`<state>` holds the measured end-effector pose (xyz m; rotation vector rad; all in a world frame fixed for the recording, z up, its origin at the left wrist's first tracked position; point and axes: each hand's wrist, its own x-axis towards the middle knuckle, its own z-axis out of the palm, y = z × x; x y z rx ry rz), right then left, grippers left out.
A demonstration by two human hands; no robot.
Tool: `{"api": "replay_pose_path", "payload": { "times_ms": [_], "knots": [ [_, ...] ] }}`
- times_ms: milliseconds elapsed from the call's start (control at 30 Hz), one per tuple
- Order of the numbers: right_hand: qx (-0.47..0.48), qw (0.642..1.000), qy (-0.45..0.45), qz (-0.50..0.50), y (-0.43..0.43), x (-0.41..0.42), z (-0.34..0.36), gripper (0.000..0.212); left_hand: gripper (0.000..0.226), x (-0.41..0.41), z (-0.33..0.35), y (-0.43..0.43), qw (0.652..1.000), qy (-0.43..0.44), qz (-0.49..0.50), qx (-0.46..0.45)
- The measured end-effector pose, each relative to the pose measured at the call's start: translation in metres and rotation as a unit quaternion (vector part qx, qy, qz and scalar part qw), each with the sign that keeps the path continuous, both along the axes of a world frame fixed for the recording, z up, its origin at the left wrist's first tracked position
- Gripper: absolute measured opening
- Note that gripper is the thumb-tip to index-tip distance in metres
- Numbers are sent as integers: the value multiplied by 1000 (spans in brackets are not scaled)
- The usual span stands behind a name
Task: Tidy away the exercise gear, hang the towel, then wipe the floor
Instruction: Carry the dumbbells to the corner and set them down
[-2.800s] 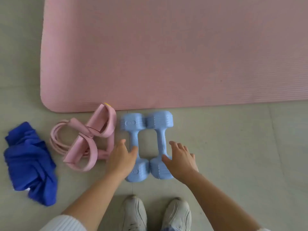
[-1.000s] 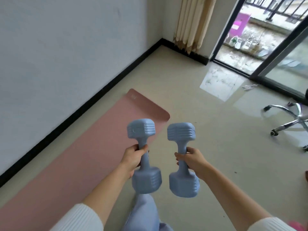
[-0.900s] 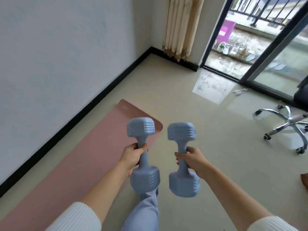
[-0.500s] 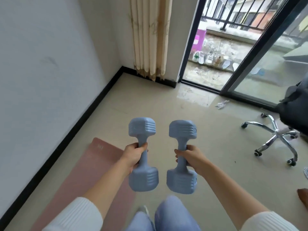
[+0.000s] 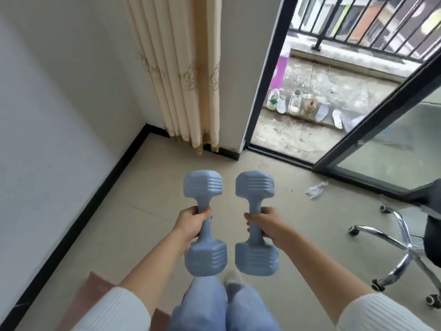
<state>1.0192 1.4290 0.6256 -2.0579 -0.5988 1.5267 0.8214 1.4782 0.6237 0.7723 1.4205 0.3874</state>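
I carry two light blue dumbbells upright in front of me, above the floor. My left hand (image 5: 191, 223) grips the handle of the left dumbbell (image 5: 202, 186). My right hand (image 5: 265, 223) grips the handle of the right dumbbell (image 5: 254, 185). The two dumbbells hang side by side, close but apart. A corner of the pink exercise mat (image 5: 95, 290) shows at the bottom left, partly hidden by my left sleeve. The towel and the pink resistance band are out of view.
A white wall with a black skirting (image 5: 78, 216) runs along the left. A beige curtain (image 5: 181, 68) hangs in the corner ahead. An open sliding door (image 5: 269, 75) leads to a balcony with several shoes (image 5: 296, 103). An office chair base (image 5: 393, 249) stands at right, crumpled paper (image 5: 315, 189) lies near the door.
I picked both dumbbells off the floor and stood up. Since then my view has swung forward along the mat toward the curtain corner and balcony door; my grips are unchanged.
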Motion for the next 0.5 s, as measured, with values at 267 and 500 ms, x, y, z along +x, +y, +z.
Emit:
{"api": "replay_pose_path", "payload": {
  "times_ms": [267,500],
  "knots": [
    [-24,999,19,-29,181,43,-33,16,18,46,-41,202,999,13,-30,-24],
    [-68,995,20,-69,326,54,-158,25,21,82,-165,358,991,69,-102,-55]
  ]
}}
